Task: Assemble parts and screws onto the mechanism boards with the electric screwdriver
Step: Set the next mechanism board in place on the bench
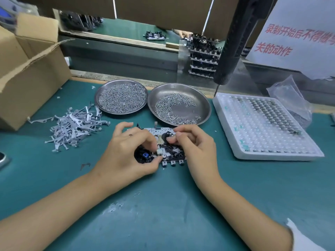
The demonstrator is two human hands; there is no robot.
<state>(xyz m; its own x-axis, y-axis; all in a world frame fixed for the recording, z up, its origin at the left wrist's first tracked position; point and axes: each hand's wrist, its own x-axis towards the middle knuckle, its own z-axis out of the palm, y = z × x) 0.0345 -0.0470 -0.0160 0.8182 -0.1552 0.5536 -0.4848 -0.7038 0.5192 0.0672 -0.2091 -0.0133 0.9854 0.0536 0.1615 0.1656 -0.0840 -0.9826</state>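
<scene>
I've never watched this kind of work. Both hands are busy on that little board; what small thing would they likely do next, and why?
Probably seat the small metal part that the left hand pinches on the mechanism board, while the right hand steadies it. The electric screwdriver hangs unused above, so fastening with a screw from the right dish likely comes afterwards.
</scene>
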